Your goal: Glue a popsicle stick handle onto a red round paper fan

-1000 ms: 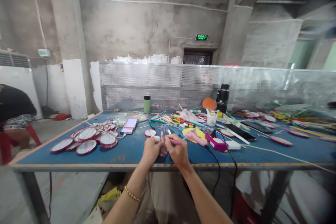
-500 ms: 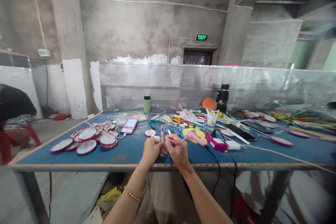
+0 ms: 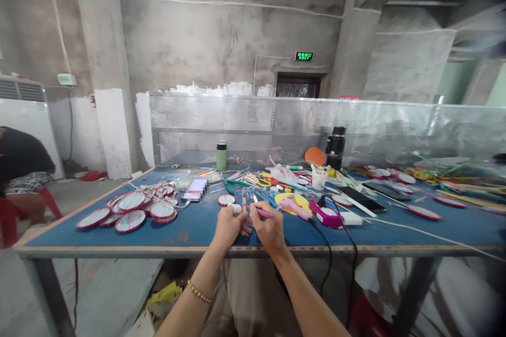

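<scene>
My left hand (image 3: 229, 226) is closed near the front edge of the table, with a white wrap or cap (image 3: 236, 208) at its fingertips. A thin light-brown stick (image 3: 244, 199) rises from between its fingers; its lower part is hidden. Close beside it, my right hand (image 3: 271, 227) grips a pink pen-like tool (image 3: 264, 214), whose whitish tip (image 3: 255, 199) points up and left beside the stick. Just beyond my left hand lies a small round red-rimmed disc (image 3: 226, 200). A pink hot-glue gun (image 3: 297, 207) rests on a yellow disc right of my hands.
Red-rimmed discs (image 3: 130, 220) are piled at left, near a phone (image 3: 195, 189). A green bottle (image 3: 221, 158) and a black flask (image 3: 335, 148) stand at the back. Right of my hands are a purple power strip (image 3: 326, 215) and hanging black cords. A person (image 3: 24, 155) sits far left.
My right hand has shifted very slightly, with the pink tool still in its grip. My left hand and the things on the table look the same.
</scene>
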Tool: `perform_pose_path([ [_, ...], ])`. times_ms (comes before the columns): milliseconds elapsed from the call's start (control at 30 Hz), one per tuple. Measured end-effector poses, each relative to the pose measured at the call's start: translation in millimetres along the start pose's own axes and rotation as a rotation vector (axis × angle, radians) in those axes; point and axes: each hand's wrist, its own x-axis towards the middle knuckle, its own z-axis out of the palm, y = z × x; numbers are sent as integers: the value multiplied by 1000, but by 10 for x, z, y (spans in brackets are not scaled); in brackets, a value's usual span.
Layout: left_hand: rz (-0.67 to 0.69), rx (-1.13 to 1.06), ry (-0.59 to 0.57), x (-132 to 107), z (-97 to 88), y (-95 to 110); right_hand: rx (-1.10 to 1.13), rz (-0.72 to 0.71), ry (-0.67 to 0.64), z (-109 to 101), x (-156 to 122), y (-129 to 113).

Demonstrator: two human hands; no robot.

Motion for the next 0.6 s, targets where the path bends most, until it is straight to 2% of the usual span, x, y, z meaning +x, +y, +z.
perform_pose_path([
  [600,-17,6,4,9,6,8,-15,-27,-13,11,6,4],
])
